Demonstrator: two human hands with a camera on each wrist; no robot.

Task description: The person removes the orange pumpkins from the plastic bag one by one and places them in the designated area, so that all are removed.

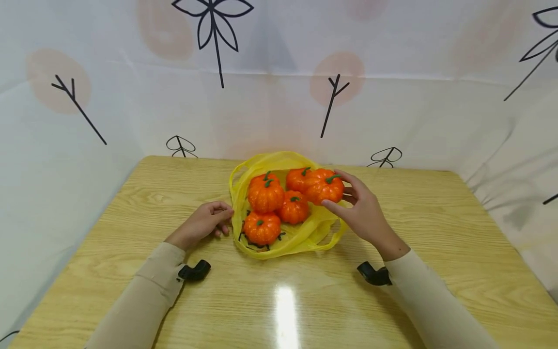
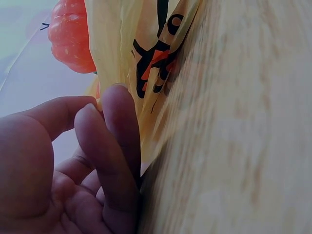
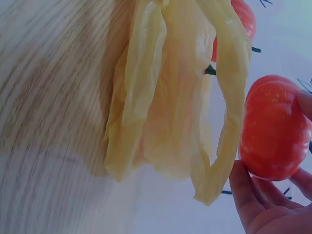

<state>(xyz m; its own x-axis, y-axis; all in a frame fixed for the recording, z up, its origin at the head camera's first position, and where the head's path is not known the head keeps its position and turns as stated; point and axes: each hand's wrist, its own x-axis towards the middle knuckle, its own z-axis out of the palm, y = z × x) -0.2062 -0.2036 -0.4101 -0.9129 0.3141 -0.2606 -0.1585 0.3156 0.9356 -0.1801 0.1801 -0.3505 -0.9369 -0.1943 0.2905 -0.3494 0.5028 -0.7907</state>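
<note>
A yellow plastic bag [image 1: 316, 228] lies with its mouth spread on the table, several small orange toy pumpkins [image 1: 266, 196] with green stems inside it. My left hand [image 1: 207, 220] pinches the bag's left rim between thumb and fingers; dark printing shows on the bag's side [image 2: 156, 63] in the left wrist view. At the bag's right side, my right hand [image 1: 364, 208] grips one pumpkin [image 1: 324, 186] by its right side, thumb in front and fingers behind. In the right wrist view this pumpkin [image 3: 275, 129] is held beside a loose bag handle [image 3: 231, 73].
The wooden table [image 1: 283, 300] stretches around the bag, with a glare spot near its front. A white patterned cloth [image 1: 270, 111] hangs behind its far edge. Black wrist mounts [image 1: 194, 270] stick out from both sleeves.
</note>
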